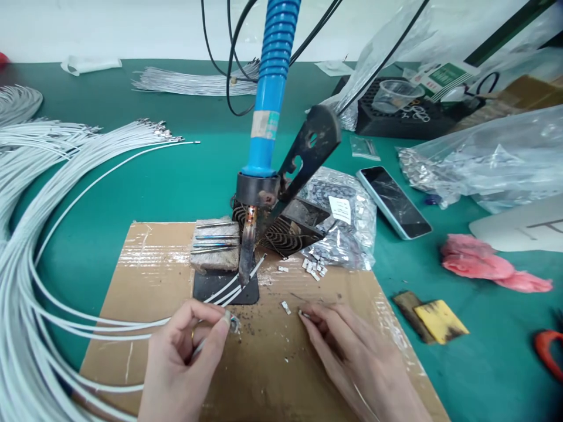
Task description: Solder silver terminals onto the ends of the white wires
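Note:
My left hand (189, 357) pinches a white cable (199, 347) near its end; a small shiny bit shows past the fingertips. To the right, my right hand (352, 351) is closed in a pinch on what looks like thin solder wire (364, 401), a strand of which shows along the wrist. Between the hands lies a small white connector piece (285, 308) on the cardboard (259, 375). Above them a soldering iron (264, 140) with a blue handle is fixed tip down in a black bracket (312, 146). Other white cable ends (231, 293) lie under its tip.
Bundles of white cables (26, 264) fill the left side. Behind the iron are a wire-guarded fan (281, 231) and a bag of small parts (352, 234), with loose white pieces (314, 268) in front. A phone (396, 202), pink cloth (484, 261) and yellow sponge (441, 321) lie right.

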`<state>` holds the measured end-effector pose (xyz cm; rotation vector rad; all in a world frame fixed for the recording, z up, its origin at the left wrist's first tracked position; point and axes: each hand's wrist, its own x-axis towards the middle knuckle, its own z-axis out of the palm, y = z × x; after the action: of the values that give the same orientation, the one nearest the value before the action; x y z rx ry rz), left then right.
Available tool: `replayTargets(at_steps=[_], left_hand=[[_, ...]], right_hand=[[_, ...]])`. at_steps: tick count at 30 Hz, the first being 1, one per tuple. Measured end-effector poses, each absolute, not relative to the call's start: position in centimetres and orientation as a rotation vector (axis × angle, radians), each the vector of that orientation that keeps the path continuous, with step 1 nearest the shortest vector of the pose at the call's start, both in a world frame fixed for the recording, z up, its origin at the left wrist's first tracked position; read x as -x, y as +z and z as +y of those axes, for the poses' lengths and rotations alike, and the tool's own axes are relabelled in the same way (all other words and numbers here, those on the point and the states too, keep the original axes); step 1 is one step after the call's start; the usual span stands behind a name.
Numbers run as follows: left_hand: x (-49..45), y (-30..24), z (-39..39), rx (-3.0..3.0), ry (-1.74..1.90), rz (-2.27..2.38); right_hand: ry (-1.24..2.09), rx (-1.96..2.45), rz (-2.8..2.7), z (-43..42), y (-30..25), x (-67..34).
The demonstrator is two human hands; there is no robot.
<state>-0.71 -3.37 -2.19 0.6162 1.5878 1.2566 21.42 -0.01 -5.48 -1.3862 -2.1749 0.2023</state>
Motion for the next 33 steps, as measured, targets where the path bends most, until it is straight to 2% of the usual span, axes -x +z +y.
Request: replayTargets(at_steps=[2, 6, 10, 13, 17, 24, 33], left_hand=[[0.7, -2.2, -3.5, -0.614, 1.259, 1.582], [0.6, -2.2, -3.5, -0.621, 1.265, 1.577], [0.5, -2.2, -3.5, -0.639, 1.265, 1.559], [0.4, -2.2, -3.5, -0.633, 1.271, 1.544], [0.3, -2.3, -3.6, -0.606, 1.257, 1.507], [0.1, -1.1, -3.2, -0.589, 1.251, 1.513], [0.0, -0.8, -2.8, -0.587, 1.259, 1.499]], right_hand=[[0.140, 1.412, -2.241, 0.0, -5.2, -21.7], [0.302, 1.567, -2.106, -0.1, -4.9, -22.3], [0.648, 1.613, -1.780, -0.7, -4.4, -21.0], [0.969, 1.601, -1.338, -1.2, -3.5, -18.4], [1.189, 1.453, -1.137, -1.1, -2.4, -15.2], [1.337, 1.290, -1.143, -0.7, -1.9, -13.6], [1.374, 1.265, -1.212, -0.5, -2.1, -13.9]])
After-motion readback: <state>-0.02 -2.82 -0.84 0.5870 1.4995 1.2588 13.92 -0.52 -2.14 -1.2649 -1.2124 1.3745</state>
